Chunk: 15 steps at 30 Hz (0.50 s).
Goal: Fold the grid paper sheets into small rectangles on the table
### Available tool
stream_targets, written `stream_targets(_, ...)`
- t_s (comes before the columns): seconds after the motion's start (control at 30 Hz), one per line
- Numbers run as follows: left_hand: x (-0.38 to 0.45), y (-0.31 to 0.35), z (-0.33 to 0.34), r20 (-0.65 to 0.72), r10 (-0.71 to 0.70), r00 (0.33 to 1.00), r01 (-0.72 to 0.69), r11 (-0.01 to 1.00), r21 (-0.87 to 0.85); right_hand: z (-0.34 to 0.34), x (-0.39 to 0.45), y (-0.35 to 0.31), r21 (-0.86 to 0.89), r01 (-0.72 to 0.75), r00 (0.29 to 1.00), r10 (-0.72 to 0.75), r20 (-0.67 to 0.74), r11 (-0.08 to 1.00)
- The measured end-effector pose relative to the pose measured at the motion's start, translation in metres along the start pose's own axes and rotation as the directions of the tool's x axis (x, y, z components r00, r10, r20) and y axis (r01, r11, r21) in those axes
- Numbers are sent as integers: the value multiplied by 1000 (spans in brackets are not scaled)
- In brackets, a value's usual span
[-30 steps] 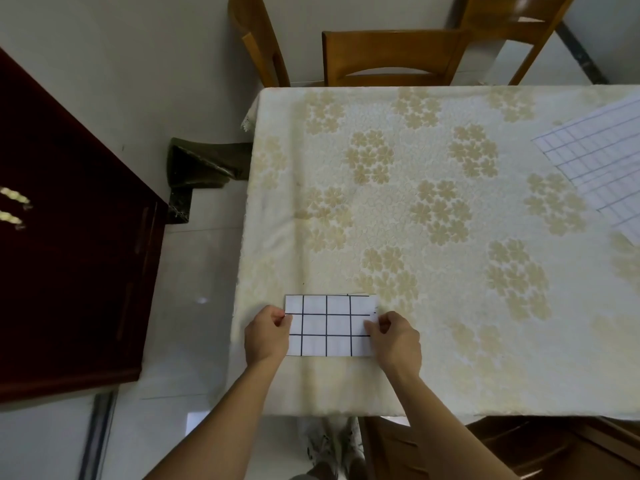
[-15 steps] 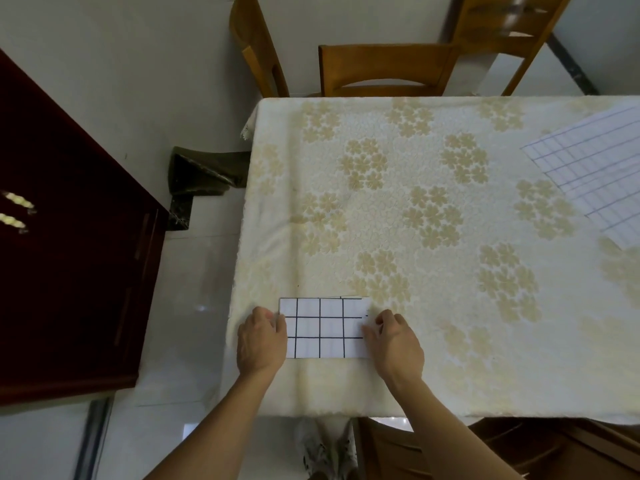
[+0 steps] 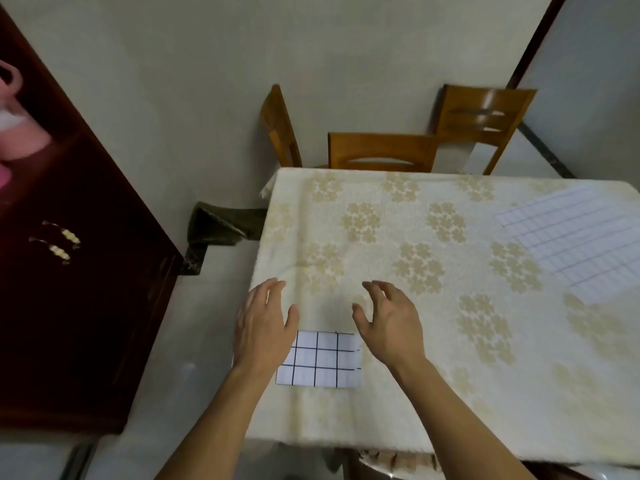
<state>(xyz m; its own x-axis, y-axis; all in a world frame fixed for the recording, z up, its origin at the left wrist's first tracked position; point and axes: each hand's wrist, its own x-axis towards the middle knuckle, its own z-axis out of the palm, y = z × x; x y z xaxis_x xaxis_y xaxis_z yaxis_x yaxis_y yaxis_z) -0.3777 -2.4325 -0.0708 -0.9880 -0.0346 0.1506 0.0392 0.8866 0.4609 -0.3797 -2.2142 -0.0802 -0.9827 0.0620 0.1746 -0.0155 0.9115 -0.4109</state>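
Fingers (image 3: pixel 273 289) of the left hand (image 3: pixel 263 327) are straight and held loosely together, the thumb spread to the side, and they hold nothing; the fingers (image 3: pixel 381 292) of the right hand (image 3: pixel 391 327) are slightly curved and fanned apart, also holding nothing. Both hands sit in the lower middle of the head view, palms down over the table, the left one overlapping the upper left corner of the folded white grid paper rectangle (image 3: pixel 322 360); whether it touches the paper cannot be told. That small rectangle lies flat near the lower left edge of the cream tablecloth with pale gold flower clusters (image 3: pixel 398 237), between the two wrists, showing black lines that divide it into rows and columns of squares. At the right edge of the frame a larger unfolded white grid sheet (image 3: pixel 575 240) lies on the cloth, blurred, well apart from the hands. Three wooden chairs (image 3: pixel 381 150) stand at the table's far side, upper middle. A dark red wooden cabinet (image 3: pixel 69 271) fills the left side.
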Motion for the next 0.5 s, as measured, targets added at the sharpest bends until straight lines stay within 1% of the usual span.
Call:
stream_targets(0.1,3,11,-26,-99,131,986,-126,991,49,-29,5,-21,20,88,994,-86,-74,996)
stream_targets(0.2,-3,26,-50,-142,222,965,-202,969,141,-54,3,-39,31,160,985,-157,-77,987)
stream_targets(0.33,-20,42,-68,-182,255,950,-233,964,130,-76,-10,-52,25,230,964,-224,-145,973)
stream_targets(0.5,-36,48,-74,-204,254,946,-230,964,134,-83,-30,-58,1,257,950,-253,-185,966)
